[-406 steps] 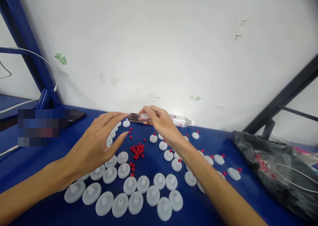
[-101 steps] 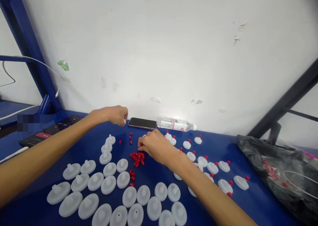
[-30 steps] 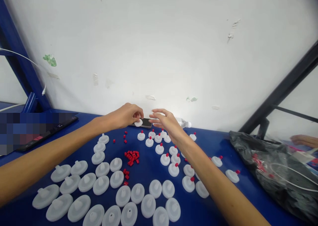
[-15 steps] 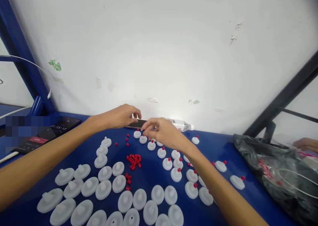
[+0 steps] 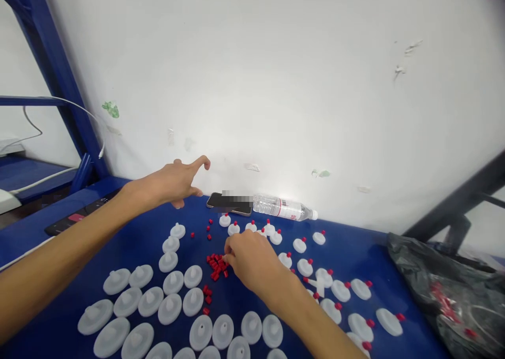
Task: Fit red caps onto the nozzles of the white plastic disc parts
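My left hand [image 5: 179, 182] hangs above the back of the blue table, fingers spread and holding nothing. At the right edge of a pile of small red caps [image 5: 215, 264], my right hand [image 5: 252, 259] has its thumb and fingers drawn together. Whatever lies between those fingertips is hidden. White round lids with a short spout [image 5: 169, 309] fill the left and front, their spouts bare. To the right stand similar lids [image 5: 341, 290] with red caps on their spouts. A few loose red caps [image 5: 209, 237] lie behind the pile.
A phone [image 5: 231, 203] and a clear bottle [image 5: 282, 207] lie along the wall at the back. Another phone [image 5: 69, 219] with a cable is partly behind my left forearm. A dark plastic bag [image 5: 418, 264] sits on the right. Blue frame posts [image 5: 67, 75] rise at the left.
My right hand has come down from the back lids to the red cap pile. My left hand has drawn away to the left, its fingers now wider apart. The camera view has shifted slightly.
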Available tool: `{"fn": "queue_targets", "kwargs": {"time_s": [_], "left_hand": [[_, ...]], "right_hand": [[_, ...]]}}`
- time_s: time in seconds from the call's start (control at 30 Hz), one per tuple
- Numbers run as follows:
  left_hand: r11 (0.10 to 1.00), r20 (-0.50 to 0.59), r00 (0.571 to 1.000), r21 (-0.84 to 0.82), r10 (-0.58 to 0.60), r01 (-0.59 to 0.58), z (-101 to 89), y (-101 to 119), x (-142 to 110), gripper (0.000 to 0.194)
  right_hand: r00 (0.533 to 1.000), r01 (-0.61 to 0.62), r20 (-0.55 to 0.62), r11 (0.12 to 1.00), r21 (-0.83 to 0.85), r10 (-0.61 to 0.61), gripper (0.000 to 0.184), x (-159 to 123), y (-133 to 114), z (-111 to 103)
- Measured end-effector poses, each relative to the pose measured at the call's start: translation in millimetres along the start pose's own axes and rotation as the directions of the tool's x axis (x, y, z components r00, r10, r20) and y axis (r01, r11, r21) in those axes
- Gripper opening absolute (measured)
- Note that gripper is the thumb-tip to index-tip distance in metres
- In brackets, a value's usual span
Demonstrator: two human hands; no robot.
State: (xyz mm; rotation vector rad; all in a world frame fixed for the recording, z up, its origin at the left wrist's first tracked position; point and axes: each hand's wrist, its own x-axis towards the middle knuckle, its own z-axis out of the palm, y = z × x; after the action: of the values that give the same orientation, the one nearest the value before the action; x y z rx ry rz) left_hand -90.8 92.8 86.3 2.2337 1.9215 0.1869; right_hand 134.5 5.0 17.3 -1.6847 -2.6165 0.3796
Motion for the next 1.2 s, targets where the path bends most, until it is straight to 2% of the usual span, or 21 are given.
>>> {"fn": "queue_targets", "kwargs": {"time_s": [0.27, 0.37, 0.47, 0.6, 0.7, 0.77, 0.9, 1.07, 1.2], "left_hand": [[0.989, -0.061, 0.995, -0.123, -0.085, 0.077, -12.4, -14, -1, 0.065], [0.982, -0.058, 0.996, -0.18, -0.061, 0.049, -17.7, -22, -1, 0.068], [0.98, -0.012, 1.0, -0.197, 0.021, -0.023, -14.4, -33, -2, 0.057], [0.969, 0.033, 0.985, -0.188, 0.17, -0.16, 14.1, -54, -15, 0.028], [0.952, 0.129, 0.968, -0.247, 0.215, -0.179, 43.9, -70, -29, 0.041], [0.94, 0.172, 0.966, -0.314, 0.191, -0.13, 61.4, -77, -35, 0.047], [0.898, 0.161, 0.98, -0.439, 0.117, -0.036, 85.8, -83, -31, 0.047], [0.894, 0.161, 0.982, -0.447, 0.097, -0.015, 103.1, -82, -18, 0.024], [0.884, 0.134, 0.987, -0.468, 0.083, -0.011, 108.6, -80, -20, 0.031]], "right_hand": [[0.999, -0.007, 0.045, 0.996, -0.086, 0.011, 0.022, 4, -8, 6], [1.0, -0.016, 0.022, 0.998, -0.056, 0.017, 0.021, 2, -10, -1], [0.999, 0.009, -0.033, 0.999, 0.052, -0.007, 0.023, -3, -7, -11], [0.974, 0.081, -0.226, 0.96, 0.269, -0.019, 0.022, -13, 6, -19], [0.944, 0.187, -0.319, 0.933, 0.308, -0.084, 0.022, -19, 19, -20], [0.929, 0.23, -0.352, 0.926, 0.299, -0.117, 0.023, -21, 26, -21], [0.917, 0.236, -0.377, 0.936, 0.262, -0.126, 0.023, -24, 36, -25], [0.927, 0.22, -0.36, 0.93, 0.294, -0.105, 0.022, -25, 49, -25], [0.949, 0.175, -0.311, 0.916, 0.361, -0.059, 0.02, -23, 54, -22]]}}
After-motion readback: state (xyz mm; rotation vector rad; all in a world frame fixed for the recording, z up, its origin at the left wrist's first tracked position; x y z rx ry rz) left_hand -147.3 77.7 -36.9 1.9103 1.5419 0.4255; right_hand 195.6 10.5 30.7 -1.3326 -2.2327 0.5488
